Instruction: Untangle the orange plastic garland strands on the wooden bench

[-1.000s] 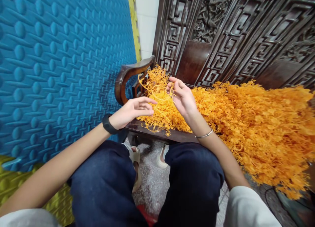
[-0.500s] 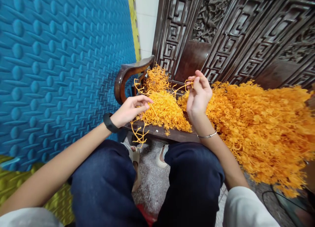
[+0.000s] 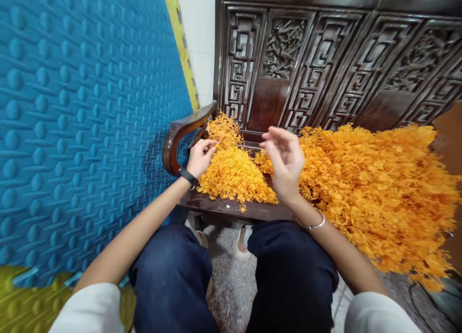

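My left hand (image 3: 201,156), with a black band at the wrist, is closed at the fingertips over the left edge of the orange pieces. What it pinches, if anything, cannot be made out against them. Just behind its fingertips lies a small heap of thin, twiggy orange stems (image 3: 224,127). In front spreads a lower pile of small yellow-orange plastic pieces (image 3: 236,176). My right hand (image 3: 285,164) hangs in the air right of this pile, slightly blurred, its fingers loosely curved and apart with nothing visible in them.
Both piles rest on a dark wooden bench seat (image 3: 216,207) with a curved armrest (image 3: 172,143) and carved backrest (image 3: 277,102). A large mass of orange plastic sprays (image 3: 378,193) fills the right side. Blue textured foam mat (image 3: 90,131) covers the left.
Thin orange stems seen at both hands earlier no longer show there. My left hand has shifted toward the twiggy heap. My right hand has lowered, and the head view has tilted.
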Demonstrator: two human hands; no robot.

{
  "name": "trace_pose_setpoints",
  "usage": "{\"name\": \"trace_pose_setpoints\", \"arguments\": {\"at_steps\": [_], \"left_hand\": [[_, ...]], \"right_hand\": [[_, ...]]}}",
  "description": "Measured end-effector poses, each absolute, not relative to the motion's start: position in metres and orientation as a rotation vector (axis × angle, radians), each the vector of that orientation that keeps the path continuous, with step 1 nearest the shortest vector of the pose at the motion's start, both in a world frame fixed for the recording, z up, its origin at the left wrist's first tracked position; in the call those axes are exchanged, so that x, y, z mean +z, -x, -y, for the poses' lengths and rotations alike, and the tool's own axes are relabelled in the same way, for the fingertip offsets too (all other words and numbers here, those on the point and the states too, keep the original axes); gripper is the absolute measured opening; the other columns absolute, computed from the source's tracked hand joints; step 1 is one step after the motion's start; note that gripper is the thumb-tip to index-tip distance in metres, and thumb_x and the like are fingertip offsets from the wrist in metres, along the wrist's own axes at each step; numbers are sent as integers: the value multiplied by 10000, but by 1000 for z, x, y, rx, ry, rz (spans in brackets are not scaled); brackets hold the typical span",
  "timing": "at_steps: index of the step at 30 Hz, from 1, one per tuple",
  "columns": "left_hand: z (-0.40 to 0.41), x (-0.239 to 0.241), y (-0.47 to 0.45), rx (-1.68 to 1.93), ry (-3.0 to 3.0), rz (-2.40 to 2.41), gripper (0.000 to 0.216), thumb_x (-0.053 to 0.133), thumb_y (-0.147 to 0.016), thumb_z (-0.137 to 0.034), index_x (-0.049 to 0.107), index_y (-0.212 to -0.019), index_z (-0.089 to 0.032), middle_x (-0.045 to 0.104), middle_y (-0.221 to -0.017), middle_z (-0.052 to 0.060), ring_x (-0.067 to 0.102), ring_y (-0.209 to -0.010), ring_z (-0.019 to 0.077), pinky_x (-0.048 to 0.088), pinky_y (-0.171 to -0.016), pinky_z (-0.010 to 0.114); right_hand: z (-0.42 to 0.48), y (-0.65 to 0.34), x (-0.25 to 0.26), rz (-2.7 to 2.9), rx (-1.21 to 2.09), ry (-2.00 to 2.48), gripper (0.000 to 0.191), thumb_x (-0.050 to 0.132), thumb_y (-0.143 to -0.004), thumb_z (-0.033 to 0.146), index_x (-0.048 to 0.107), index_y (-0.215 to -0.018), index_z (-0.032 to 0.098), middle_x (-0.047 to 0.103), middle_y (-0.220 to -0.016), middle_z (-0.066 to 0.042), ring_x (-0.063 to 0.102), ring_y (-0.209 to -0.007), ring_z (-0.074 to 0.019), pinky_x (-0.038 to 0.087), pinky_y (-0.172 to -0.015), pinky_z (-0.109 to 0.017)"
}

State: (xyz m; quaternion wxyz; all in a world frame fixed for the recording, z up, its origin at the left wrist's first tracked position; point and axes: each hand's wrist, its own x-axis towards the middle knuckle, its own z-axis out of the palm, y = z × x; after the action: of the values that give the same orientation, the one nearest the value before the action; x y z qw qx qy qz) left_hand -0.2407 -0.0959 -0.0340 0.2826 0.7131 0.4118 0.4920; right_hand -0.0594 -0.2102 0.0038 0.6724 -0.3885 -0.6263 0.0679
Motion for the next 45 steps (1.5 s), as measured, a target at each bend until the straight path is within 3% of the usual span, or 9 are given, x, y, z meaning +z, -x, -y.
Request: {"name": "trace_pose_setpoints", "arguments": {"at_steps": [4, 12, 18, 22, 28, 34, 38, 42, 45], "left_hand": [[38, -17, 211, 1414, -2159, -1293, 235, 474, -807, -122, 652, -960, -140, 587, -907, 77, 557, -839, 182, 460, -825, 318], [-79, 25, 155, 1339, -2216, -1491, 288, 397, -796, -77, 630, -956, -133, 583, -1036, 128, 571, -957, 233, 434, -901, 359], [-116, 17, 154, 1178, -2262, -1605, 350, 482, -764, -109, 538, -1109, -97, 508, -1230, 224, 423, -1194, 353, 339, -993, 498], [-100, 4, 149, 1127, -2415, -1524, 415, 497, -806, -193, 477, -1205, -81, 394, -1381, 233, 283, -1317, 354, 230, -1082, 486], [-37, -2, 117, 932, -2682, -1232, 471, 459, -846, -249, 439, -1272, -48, 385, -1383, 223, 308, -1305, 329, 251, -1087, 440], [33, -37, 74, 612, -2704, -1012, 612, 553, -809, -305, 380, -1342, -58, 447, -1352, 231, 411, -1256, 344, 348, -1030, 475], [69, -60, 48, 436, -2714, -880, 944, 648, -755, -381, 114, -1476, -88, 142, -1528, 261, 180, -1398, 399, 275, -1064, 559], [86, -68, 29, 290, -2737, -692, 1072, 700, -706, -386, 24, -1492, -113, 93, -1555, 214, 97, -1429, 361, 217, -1111, 532], [86, -70, 17, 284, -2744, -623, 1072, 702, -706, -371, 9, -1495, -155, 116, -1558, 192, 122, -1430, 342, 227, -1111, 523]], "right_hand": [[221, 55, -6, 1590, 216, 819, 256, 503, -887, 180, 592, -1101, 286, 601, -1008, -43, 578, -953, -174, 494, -844, -357], [216, 32, -25, 1757, 228, 924, 265, 476, -888, 144, 585, -1084, 285, 617, -965, -62, 594, -937, -194, 513, -808, -378], [211, 17, -34, 1790, 275, 982, 263, 470, -888, 143, 595, -1068, 288, 617, -954, -57, 603, -922, -184, 522, -796, -353], [205, 13, -41, 1859, 316, 1008, 209, 454, -898, 158, 603, -1011, 252, 614, -932, -55, 602, -895, -172, 514, -788, -336], [198, 9, -60, 2105, 316, 1168, 175, 438, -882, 134, 596, -924, 194, 613, -884, -64, 598, -851, -177, 503, -794, -333], [175, -39, -69, 1468, -74, 1684, 405, 529, -749, 91, 507, -1151, 134, 457, -1235, -162, 405, -1223, -275, 334, -1058, -453], [152, -80, -59, 869, 129, 1894, 624, 639, -636, 93, 438, -1226, 119, 299, -1429, -199, 290, -1323, -331, 281, -1084, -459], [141, -102, -61, 674, 376, 1876, 458, 715, -534, 99, 553, -962, 130, 628, -1009, -136, 576, -952, -267, 474, -821, -373], [145, -106, -67, 653, 492, 1786, 205, 702, -534, 138, 549, -669, 155, 593, -619, -20, 551, -618, -170, 459, -601, -305]]}}
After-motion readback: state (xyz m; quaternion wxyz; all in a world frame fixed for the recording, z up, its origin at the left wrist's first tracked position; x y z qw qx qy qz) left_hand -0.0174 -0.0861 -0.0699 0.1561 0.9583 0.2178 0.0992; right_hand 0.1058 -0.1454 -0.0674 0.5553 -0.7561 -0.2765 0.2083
